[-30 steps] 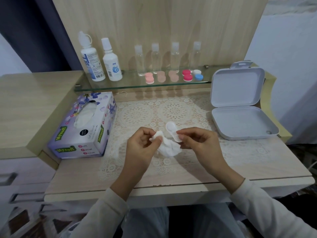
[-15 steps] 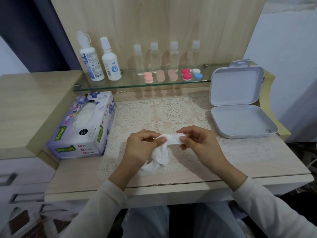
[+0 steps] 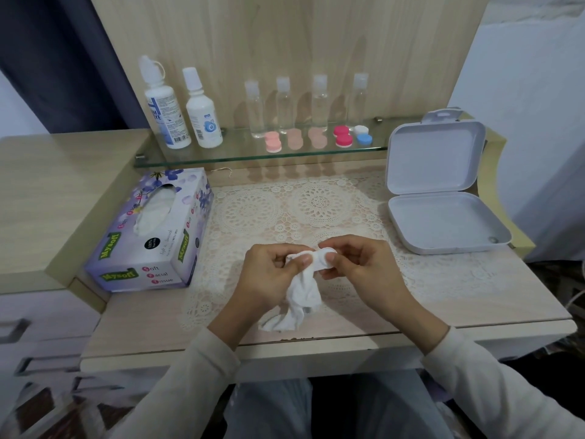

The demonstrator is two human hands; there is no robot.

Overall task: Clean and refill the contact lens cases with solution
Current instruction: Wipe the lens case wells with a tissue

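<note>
My right hand [image 3: 364,267] pinches a white contact lens case [image 3: 326,260] above the lace mat, thumb on its near well. My left hand [image 3: 272,274] pinches a white tissue [image 3: 300,299] against the case; the tissue's loose end hangs down toward the desk edge. Most of the case is hidden by fingers and tissue. On the glass shelf [image 3: 240,156] stand two white solution bottles [image 3: 164,106] [image 3: 202,112] and several small clear bottles [image 3: 285,103]. Several more lens cases, pink [image 3: 273,142], red [image 3: 342,136] and white-blue [image 3: 362,135], lie in front of them.
A purple tissue box [image 3: 152,236] sits at the left of the lace mat [image 3: 285,210]. An open white hinged box [image 3: 440,217] lies at the right, lid upright. The desk's front edge [image 3: 316,343] runs just below my hands. Drawers are at the far left.
The lens case has gone from standing upright to lying level between my hands. The tissue has unbunched and hangs lower, and both hands have shifted slightly.
</note>
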